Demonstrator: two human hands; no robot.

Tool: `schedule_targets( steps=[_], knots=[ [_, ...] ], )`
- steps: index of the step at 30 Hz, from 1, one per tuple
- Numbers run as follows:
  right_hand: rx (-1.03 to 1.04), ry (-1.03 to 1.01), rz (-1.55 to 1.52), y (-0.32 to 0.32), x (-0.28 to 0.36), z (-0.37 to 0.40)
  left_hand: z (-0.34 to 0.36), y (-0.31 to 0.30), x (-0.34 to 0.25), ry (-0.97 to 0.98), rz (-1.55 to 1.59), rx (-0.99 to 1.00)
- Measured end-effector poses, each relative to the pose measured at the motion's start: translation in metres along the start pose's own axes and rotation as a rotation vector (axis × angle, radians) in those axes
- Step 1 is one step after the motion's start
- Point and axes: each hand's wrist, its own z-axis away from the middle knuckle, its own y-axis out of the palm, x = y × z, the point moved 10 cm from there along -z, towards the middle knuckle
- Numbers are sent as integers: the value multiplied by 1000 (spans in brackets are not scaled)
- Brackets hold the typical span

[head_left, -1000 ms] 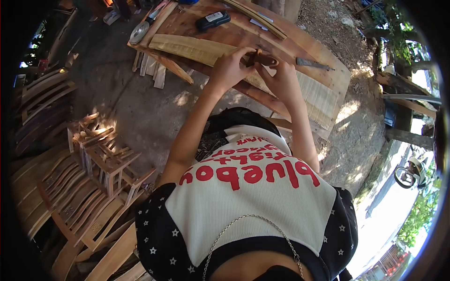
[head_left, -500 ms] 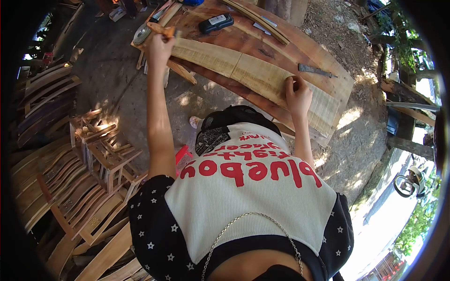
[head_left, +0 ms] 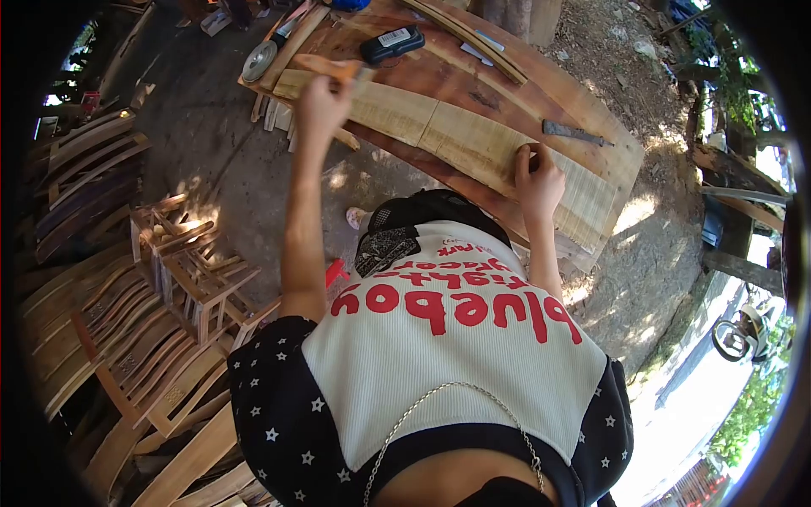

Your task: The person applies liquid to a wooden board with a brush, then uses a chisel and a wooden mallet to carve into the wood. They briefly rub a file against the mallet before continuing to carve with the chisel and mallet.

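Note:
My left hand (head_left: 323, 106) is closed round an orange-handled paintbrush (head_left: 329, 68), blurred by motion. It hovers over the left part of a long, pale, slightly curved wooden board (head_left: 469, 139) with a dark line across its middle. On the right part of that board, my right hand (head_left: 541, 179) has its thumb and fingers curled together at the surface, gripping it. The board lies along the near side of a reddish-brown wooden table (head_left: 498, 93). A dark flat metal tool (head_left: 577, 133) rests beyond my right hand.
A black case with a white label (head_left: 392, 44) lies on the table, near thin wood strips (head_left: 465, 38). An angle grinder (head_left: 260, 59) sits at the left corner. Wooden frames (head_left: 190, 279) and curved slats (head_left: 127, 338) are stacked on the left. A dirt bank (head_left: 591, 59) lies beyond.
My left hand has moved right along the board with the paintbrush, away from the grinder. My right hand stays in nearly the same place on the board.

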Motion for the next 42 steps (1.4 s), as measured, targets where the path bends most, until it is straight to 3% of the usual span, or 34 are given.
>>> schedule_targets(
  steps=[1,2,3,6,8,10,12,14,15,16,17,19,22,26,28,30,33,35,36,38,40,42],
  knots=[
    [-4,0,-4,0,0,0,-18,-15,39,-6,-157,-62],
    [-2,0,-7,0,0,1,-27,-36,68,-141,-234,-135],
    [-1,2,-3,0,1,1,-29,-56,72,-145,-376,-241],
    [-14,-4,-8,2,1,1,-23,-43,44,-35,-666,-217],
    [-28,-8,-11,2,2,2,-3,-4,20,-89,-491,-50],
    [-32,-13,-21,0,4,2,26,26,-41,167,-66,2],
    [-33,-21,-17,0,2,3,50,50,-77,188,376,218],
    [-38,-30,-15,0,1,1,45,39,-66,122,258,216],
    [-43,-34,-10,0,1,1,31,38,-32,207,232,109],
    [-47,-37,-5,-1,1,2,19,16,-13,19,275,84],
    [-46,-34,-7,-1,2,2,2,1,32,-187,-11,69],
    [-18,-9,7,-1,4,2,-19,-52,67,-182,-289,-209],
    [-37,-41,24,-1,5,1,-19,-56,57,-192,-483,-178],
    [-19,-20,29,0,6,1,29,28,-28,41,-141,42],
    [-9,-20,21,1,4,1,58,44,-87,269,241,97],
    [-13,-23,32,1,3,1,57,56,-61,125,121,209],
    [-26,-21,34,1,2,1,20,-3,-5,16,25,-23],
    [-34,-19,29,1,1,2,-3,-44,48,-262,-232,-154],
    [-36,-22,29,2,1,1,-9,-60,54,-186,-227,-269],
    [-40,-30,28,1,2,1,-11,-47,53,-194,-397,-215],
    [-46,-44,61,1,3,1,10,-9,12,-64,-387,-154],
    [-35,-35,47,1,4,1,38,35,-33,100,-38,-19]
  ],
)
